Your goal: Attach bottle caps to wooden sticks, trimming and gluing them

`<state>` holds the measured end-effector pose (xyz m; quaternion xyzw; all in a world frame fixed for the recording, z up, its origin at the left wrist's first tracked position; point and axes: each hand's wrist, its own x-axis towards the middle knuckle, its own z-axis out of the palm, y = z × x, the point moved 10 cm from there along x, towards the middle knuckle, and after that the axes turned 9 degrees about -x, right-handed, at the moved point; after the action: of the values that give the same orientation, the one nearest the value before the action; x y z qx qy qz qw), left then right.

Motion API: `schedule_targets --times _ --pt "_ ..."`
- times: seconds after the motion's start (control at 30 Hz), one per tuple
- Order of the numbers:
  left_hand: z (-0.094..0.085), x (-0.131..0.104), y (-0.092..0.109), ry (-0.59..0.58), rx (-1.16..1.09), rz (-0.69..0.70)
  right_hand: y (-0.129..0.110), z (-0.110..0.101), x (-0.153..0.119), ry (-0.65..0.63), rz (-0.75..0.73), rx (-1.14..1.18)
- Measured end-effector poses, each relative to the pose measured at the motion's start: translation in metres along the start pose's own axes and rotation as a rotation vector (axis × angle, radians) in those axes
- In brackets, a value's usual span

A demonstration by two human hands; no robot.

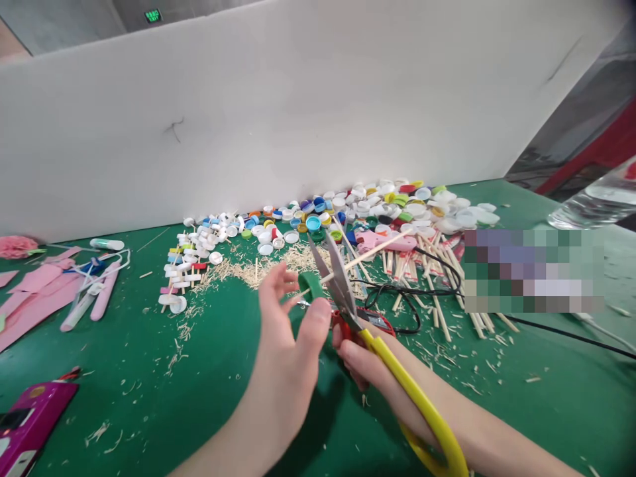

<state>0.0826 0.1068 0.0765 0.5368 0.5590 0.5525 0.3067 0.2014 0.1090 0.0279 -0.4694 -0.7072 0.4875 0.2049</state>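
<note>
My left hand (293, 344) pinches a green bottle cap (310, 286) between thumb and fingers above the table. A thin wooden stick (380, 249) runs from the cap up to the right. My right hand (365, 361) is closed around a pair of scissors (420, 401) with long yellow handles, close to the pivot. Their metal blades stand apart and point up, crossing the stick just right of the cap. Whether the blades touch the stick I cannot tell. Beneath my right hand lies a red-handled tool (380, 321), partly hidden.
Behind my hands are a heap of coloured bottle caps (342, 202), wood shavings (248, 270), caps on sticks (196, 255), a pink glue gun (382, 240) with black cable and loose sticks (440, 318). Pink sheets (40, 291) and a magenta box (40, 421) lie left. A white panel (273, 112) stands behind.
</note>
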Motion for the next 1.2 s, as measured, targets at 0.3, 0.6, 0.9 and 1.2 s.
schedule_targets --times 0.3,0.6,0.9,1.2 --pt "-0.002 0.003 0.041 -0.126 0.546 0.315 -0.011 0.005 -0.015 -0.123 -0.131 0.013" --pt "0.005 0.007 0.013 -0.346 0.333 -0.064 -0.012 0.001 -0.015 -0.059 -0.144 0.010" --pt "0.006 0.006 0.009 -0.437 0.365 -0.170 -0.002 -0.007 -0.003 0.039 -0.001 -0.279" --pt "0.003 0.001 0.003 -0.474 0.350 -0.240 -0.001 -0.005 -0.005 -0.011 0.004 -0.341"
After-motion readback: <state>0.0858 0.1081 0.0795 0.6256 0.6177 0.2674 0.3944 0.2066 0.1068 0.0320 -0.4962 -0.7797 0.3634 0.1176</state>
